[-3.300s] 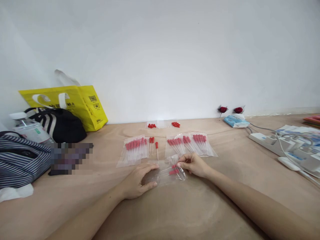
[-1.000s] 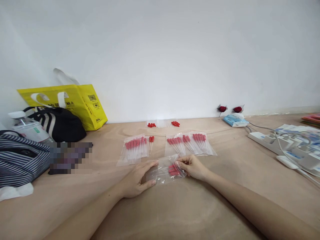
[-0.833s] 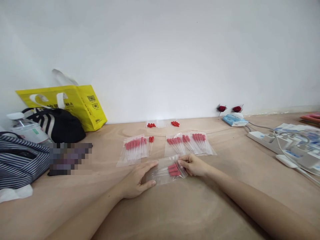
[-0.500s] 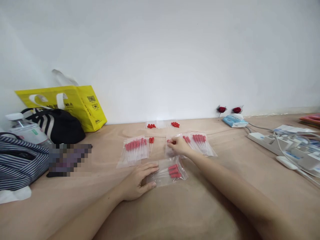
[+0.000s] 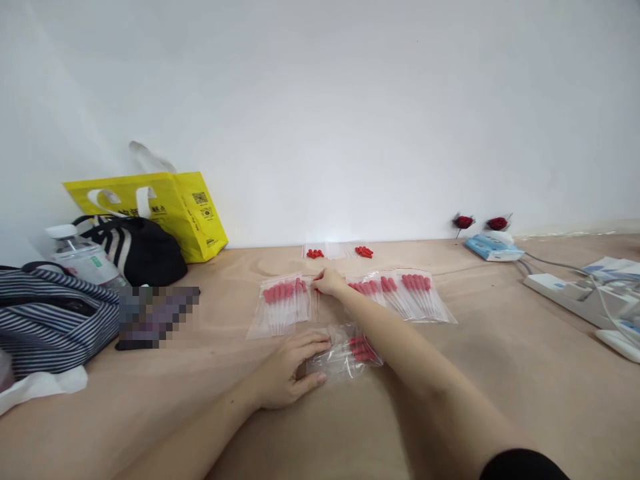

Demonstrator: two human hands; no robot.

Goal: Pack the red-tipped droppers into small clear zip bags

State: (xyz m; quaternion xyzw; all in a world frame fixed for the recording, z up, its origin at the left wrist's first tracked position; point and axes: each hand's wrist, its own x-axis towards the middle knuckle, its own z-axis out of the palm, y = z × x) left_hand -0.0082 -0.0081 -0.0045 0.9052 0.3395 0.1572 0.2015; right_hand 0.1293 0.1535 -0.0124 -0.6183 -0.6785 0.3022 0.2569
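A clear bag [image 5: 340, 360] with red-tipped sticks inside lies nearest me, and my left hand [image 5: 295, 367] rests on its left end with fingers spread. Beyond it, my right hand [image 5: 330, 283] pinches at the red end of a loose stick [image 5: 316, 288], mostly covered by the fingers. Left of that hand lies a clear bag [image 5: 280, 307] filled with several red-tipped sticks. To its right are more bagged red-tipped sticks [image 5: 420, 293], partly behind my right forearm. Small red pieces [image 5: 315, 254] sit in clear plastic near the wall, with a second cluster [image 5: 364, 252] beside them.
At the left are a yellow bag [image 5: 205, 220], a black pouch [image 5: 150, 253], a bottle [image 5: 90, 260], a striped bag [image 5: 55, 320] and a blurred dark item [image 5: 160, 320]. A blue tissue pack [image 5: 493, 248], two dark red flowers and a power strip [image 5: 570, 297] lie right.
My right hand has moved left, from the right-hand bags to the loose stick beside the left bag. The view has shifted slightly left. My left hand stays on the near bag.
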